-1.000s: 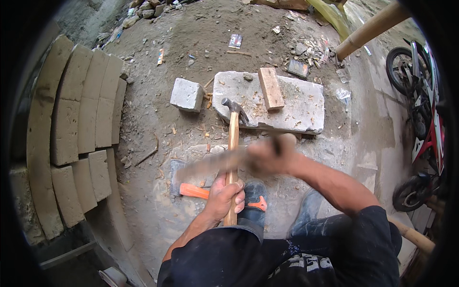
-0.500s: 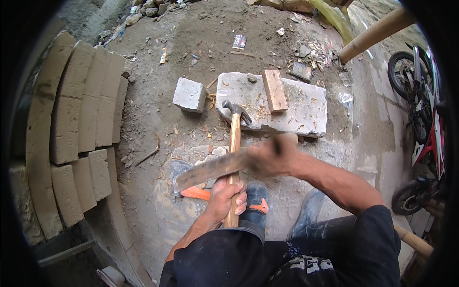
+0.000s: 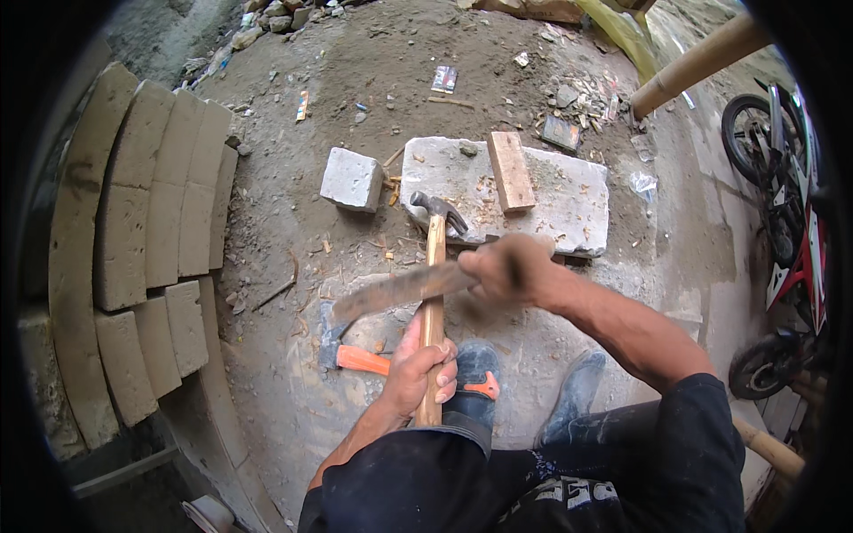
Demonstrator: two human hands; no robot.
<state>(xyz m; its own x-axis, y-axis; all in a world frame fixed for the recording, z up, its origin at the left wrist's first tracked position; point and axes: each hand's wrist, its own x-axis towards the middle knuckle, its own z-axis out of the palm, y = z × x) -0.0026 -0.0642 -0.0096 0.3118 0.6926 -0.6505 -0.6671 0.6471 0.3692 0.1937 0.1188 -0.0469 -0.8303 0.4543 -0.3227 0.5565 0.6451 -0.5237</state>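
Note:
My left hand (image 3: 424,373) is closed round the pale wooden handle of a claw hammer (image 3: 435,258), whose dark metal head points away from me. Closed and blurred by motion, my right hand (image 3: 508,274) grips a wide-bladed knife (image 3: 400,291), probably a machete. Its dull, rusty blade reaches left across the hammer handle, just above my left hand. I cannot tell whether blade and wood touch. Below the blade lies a hatchet (image 3: 355,358) with an orange handle, beside my boot.
Beyond the hammer lies a whitish stone slab (image 3: 569,200) with wood shavings and a reddish brick (image 3: 511,173) on it. A pale block (image 3: 352,179) stands to its left. Stacked blocks (image 3: 124,213) line the left side. A motorcycle (image 3: 786,231) and a bamboo pole (image 3: 697,67) are at right.
The blade and my right hand have shifted slightly away from me along the handle, uncovering more of the hatchet. My left hand and the hammer have hardly moved.

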